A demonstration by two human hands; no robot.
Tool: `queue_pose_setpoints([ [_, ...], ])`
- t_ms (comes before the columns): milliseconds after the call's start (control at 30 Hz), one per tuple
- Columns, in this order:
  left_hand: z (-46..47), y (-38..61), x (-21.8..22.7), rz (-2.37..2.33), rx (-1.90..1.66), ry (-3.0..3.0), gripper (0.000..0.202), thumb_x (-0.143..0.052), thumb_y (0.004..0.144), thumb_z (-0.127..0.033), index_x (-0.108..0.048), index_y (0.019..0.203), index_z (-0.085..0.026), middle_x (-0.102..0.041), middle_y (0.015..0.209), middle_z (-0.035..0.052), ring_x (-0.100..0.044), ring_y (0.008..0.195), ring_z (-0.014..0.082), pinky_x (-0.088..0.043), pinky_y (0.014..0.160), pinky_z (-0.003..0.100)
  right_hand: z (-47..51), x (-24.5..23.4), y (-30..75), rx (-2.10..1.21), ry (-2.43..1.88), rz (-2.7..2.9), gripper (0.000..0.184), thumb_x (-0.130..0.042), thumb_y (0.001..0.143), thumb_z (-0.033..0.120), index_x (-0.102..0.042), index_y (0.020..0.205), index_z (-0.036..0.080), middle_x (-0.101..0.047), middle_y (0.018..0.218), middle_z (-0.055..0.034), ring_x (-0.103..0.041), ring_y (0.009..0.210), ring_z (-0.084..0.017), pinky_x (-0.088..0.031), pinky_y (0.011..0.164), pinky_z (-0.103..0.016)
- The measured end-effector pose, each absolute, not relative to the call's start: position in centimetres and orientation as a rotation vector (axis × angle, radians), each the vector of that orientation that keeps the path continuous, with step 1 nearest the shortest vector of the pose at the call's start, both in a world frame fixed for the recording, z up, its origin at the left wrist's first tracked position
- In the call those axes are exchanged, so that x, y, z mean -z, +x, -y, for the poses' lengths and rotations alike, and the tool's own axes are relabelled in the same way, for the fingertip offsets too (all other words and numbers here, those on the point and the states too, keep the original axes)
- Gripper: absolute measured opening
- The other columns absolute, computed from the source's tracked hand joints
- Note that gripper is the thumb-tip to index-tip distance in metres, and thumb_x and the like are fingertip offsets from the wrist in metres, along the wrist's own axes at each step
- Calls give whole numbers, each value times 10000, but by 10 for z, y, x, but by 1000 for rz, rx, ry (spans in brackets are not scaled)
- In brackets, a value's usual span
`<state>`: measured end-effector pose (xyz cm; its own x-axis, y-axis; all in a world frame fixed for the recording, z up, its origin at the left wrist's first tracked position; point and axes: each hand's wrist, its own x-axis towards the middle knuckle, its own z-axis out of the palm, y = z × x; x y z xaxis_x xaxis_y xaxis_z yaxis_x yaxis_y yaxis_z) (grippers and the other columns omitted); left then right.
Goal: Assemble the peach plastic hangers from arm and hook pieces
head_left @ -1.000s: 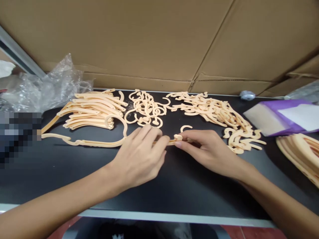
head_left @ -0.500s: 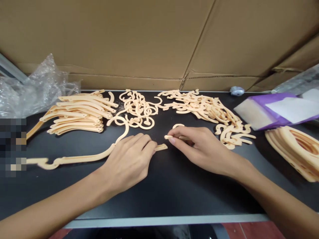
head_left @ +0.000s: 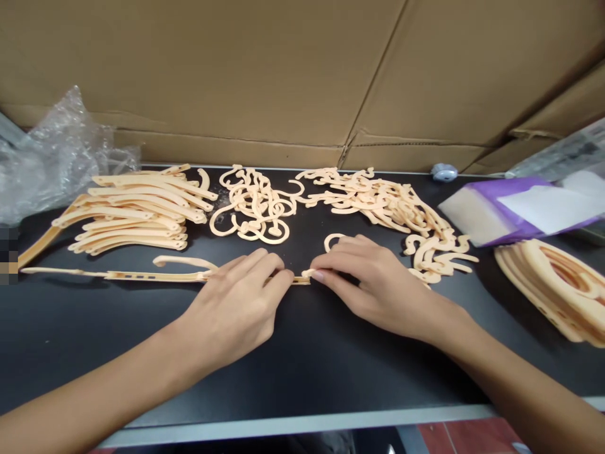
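Note:
My left hand [head_left: 239, 296] is closed around a cream plastic clothes hanger [head_left: 161, 277], seen edge-on just above the black table. Its curved hook [head_left: 184, 260] shows behind my fingers, and a slotted arm runs off to the left. My right hand [head_left: 373, 277] pinches a small cream curved hanger piece [head_left: 333, 239] between thumb and fingers. The tip of that piece touches, or almost touches, the hanger's right end [head_left: 302, 281]; my fingers hide most of it, so I cannot tell whether they are joined.
Behind my hands lie piles of hanger arms [head_left: 127, 214], hooks [head_left: 255, 205] and small curved pieces [head_left: 392, 202]. Stacked hangers [head_left: 548, 290] and a purple package [head_left: 524, 208] are at the right. Clear plastic wrap [head_left: 61, 157] is at the left; cardboard [head_left: 236, 69] stands behind.
My left hand has rolled the hanger edge-on, so its hook has tipped down. My right hand has moved slightly left, bringing the small piece to the hanger's end.

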<state>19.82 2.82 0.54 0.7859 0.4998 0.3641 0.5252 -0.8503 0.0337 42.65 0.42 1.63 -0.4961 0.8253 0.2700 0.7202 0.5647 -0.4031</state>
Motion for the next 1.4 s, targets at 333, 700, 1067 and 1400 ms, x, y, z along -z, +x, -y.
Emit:
queue_pose_setpoints([
  [333,-25,201,-5,865,539,-2865,187,-513,894,-62,-679,927,-142,-641,856,50,-583,763,213,-446,626,331,-4,-15,426,-219,-1302,2425,214,-549,966,190,-746,887,165,-633,705,-17,-519,699,-155,-300,690,-324],
  [700,-26,200,-3,832,581,-2844,181,-525,868,-46,-669,907,-148,-652,858,36,-580,756,205,-442,608,329,0,-10,423,53,-1275,2531,279,-509,957,148,-709,765,176,-614,677,-15,-502,675,-163,-266,691,-346],
  [1067,-27,202,-2,823,603,-2816,193,-547,834,-30,-682,902,-150,-678,869,33,-598,756,207,-464,613,332,3,-11,419,260,-1280,2614,224,-509,925,102,-638,756,176,-605,702,-22,-489,718,-186,-256,726,-357],
  [1400,-25,202,-1,826,606,-2796,167,-538,865,-54,-675,873,-149,-682,844,31,-602,752,202,-449,621,327,1,-16,417,152,-1343,2633,248,-504,932,93,-657,757,181,-588,718,-19,-466,690,-173,-250,714,-344],
])
